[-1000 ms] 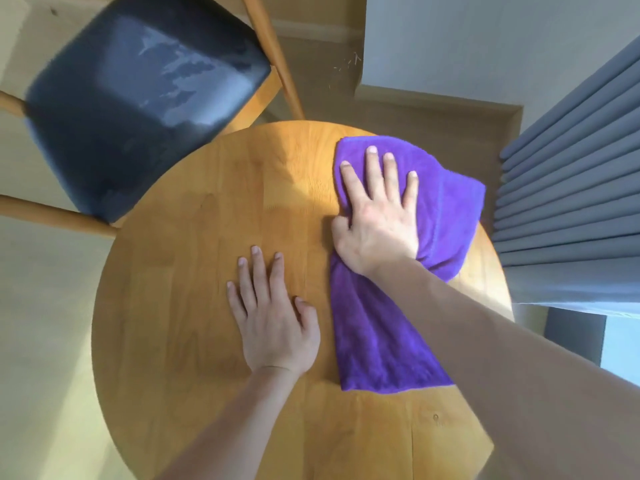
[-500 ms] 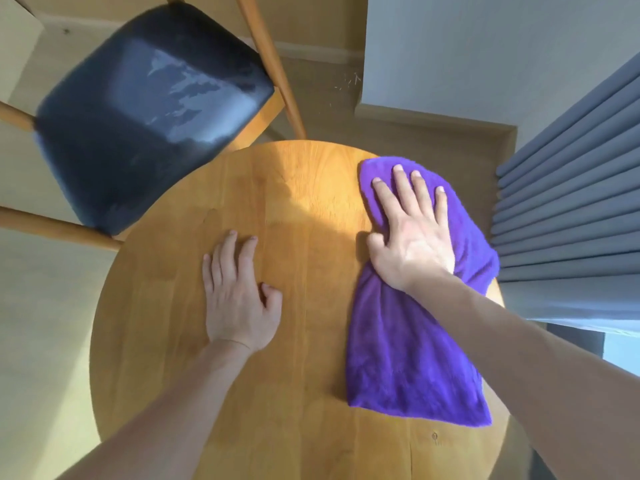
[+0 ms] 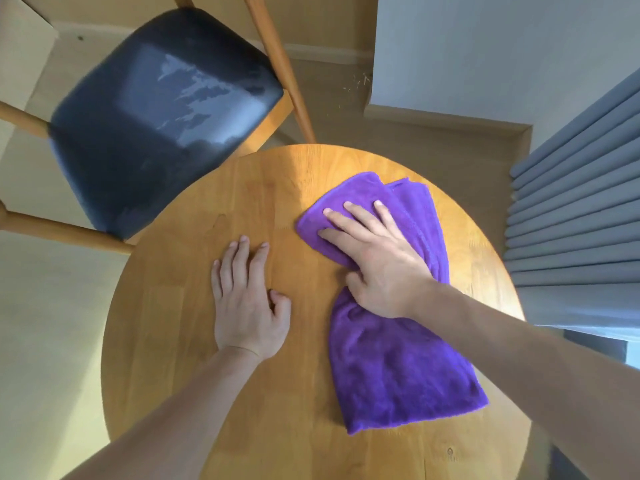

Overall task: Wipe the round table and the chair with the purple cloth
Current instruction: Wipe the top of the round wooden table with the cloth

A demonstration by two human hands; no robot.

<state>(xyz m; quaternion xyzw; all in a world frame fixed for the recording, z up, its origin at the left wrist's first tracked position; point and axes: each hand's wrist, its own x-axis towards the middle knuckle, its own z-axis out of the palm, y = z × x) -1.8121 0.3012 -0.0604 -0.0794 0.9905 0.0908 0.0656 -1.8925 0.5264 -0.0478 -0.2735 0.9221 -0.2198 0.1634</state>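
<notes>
Head view, looking down: my right hand [image 3: 377, 261] lies flat on the purple cloth [image 3: 398, 358], fingers straight and slightly spread, pressing the fabric against the round table [image 3: 194, 341]. The thumb rests at the cloth's left edge. My left hand [image 3: 247, 303] lies palm down on bare wood just beside the cloth, fingers extended and close together, holding nothing.

Cloth condition: plush purple microfibre, folded into a long strip. It occupies the right half of the tabletop, running from the far part down toward the near right rim. The far end shows layered folds and a rounded corner beyond my fingertips; the near end lies smooth with a straight hem. The middle is bunched under my palm.

Table condition: light wood, visible grain, one small dark knot near the near edge.

Surroundings: the chair [image 3: 162, 116], with dark padded seat and wooden frame, stands at the far left, its seat edge just beside the table rim. Grey curtain [image 3: 581, 202] folds hang at the right, apart from the table.
</notes>
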